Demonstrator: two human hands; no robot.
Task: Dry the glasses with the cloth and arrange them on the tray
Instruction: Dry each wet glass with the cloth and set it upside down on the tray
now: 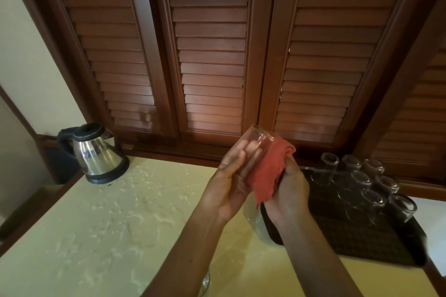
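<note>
My left hand [230,183] grips a clear glass [258,143], held tilted above the counter with its base pointing up and away. My right hand [288,190] presses a red cloth [265,173] against the right side of that glass. The dark brown tray [362,246] lies on the counter to the right. Several clear glasses [371,185] stand upside down in rows on its far half. Part of another glass [205,283] shows under my left forearm at the bottom edge.
A steel electric kettle [96,154] with a black handle stands at the back left of the cream counter [108,219], which is spotted with water drops. Brown louvred shutters [212,55] close off the wall behind. The counter's wooden edge runs along the left.
</note>
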